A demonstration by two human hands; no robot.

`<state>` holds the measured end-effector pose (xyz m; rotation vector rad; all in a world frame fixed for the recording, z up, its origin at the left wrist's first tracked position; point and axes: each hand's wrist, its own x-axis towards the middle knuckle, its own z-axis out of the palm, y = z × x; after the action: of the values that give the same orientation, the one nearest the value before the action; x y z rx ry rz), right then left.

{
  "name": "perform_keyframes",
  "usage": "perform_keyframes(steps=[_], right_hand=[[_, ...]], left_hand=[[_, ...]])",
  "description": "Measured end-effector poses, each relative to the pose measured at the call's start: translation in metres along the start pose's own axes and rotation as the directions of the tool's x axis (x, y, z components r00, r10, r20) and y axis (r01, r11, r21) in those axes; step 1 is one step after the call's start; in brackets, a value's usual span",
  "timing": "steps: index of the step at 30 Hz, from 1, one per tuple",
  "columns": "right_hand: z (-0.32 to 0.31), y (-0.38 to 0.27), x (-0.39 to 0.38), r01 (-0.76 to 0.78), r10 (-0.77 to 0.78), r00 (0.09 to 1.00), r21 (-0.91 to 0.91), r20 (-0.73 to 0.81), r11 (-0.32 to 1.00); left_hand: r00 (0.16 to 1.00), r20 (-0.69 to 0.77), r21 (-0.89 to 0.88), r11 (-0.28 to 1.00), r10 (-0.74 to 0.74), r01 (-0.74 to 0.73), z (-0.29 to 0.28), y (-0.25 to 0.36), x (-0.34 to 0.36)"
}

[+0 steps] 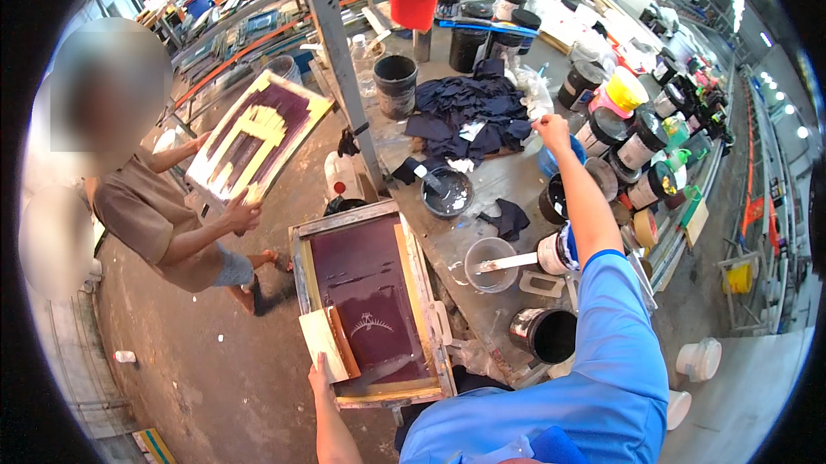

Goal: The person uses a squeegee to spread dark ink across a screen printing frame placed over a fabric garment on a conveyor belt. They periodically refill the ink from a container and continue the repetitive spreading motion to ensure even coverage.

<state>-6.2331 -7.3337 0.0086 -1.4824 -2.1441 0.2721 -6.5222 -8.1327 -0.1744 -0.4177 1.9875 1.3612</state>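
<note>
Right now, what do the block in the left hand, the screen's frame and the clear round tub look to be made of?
Block, left hand: likely bare wood, matte, being pale tan; its orange-brown strip could be rubber. Frame: possibly wood, its dull finish worn and stained, though metal isn't ruled out. Tub: probably smooth plastic, since it looks translucent.

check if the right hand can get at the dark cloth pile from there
Probably yes: the right hand is stretched out beside the right edge of the dark cloth pile, and nothing bulky shows between them.
</note>
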Motion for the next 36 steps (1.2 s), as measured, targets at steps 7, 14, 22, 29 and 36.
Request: perform_keyframes(steps=[7,14,22,29,36], right_hand=[[0.009,0.011,-0.004,0.021,-0.015,0.994,-0.049,0.11,0.999],[0.009,0.024,0.009,0.087,-0.026,0.969,-0.241,0.246,0.967],[0.016,0.007,-0.002,0.084,-0.029,0.983,-0.305,0.181,0.949],[-0.034,-0.013,0.01,0.133,-0.139,0.985,0.066,0.099,0.989],[-0.098,-0.047,-0.009,0.233,-0.223,0.972,0.175,-0.072,0.957]], left_hand=[[0.999,-0.015,-0.008,1.0,-0.03,0.03,-0.005,-0.006,0.0],[0.997,-0.017,0.048,0.996,-0.074,0.074,0.001,0.009,-0.007],[0.996,-0.024,0.066,0.994,-0.085,0.086,0.005,0.012,-0.007],[0.999,-0.021,0.037,0.998,-0.046,0.047,-0.004,0.002,-0.002],[1.0,0.003,-0.015,1.0,0.0,0.0,0.001,0.003,-0.004]])
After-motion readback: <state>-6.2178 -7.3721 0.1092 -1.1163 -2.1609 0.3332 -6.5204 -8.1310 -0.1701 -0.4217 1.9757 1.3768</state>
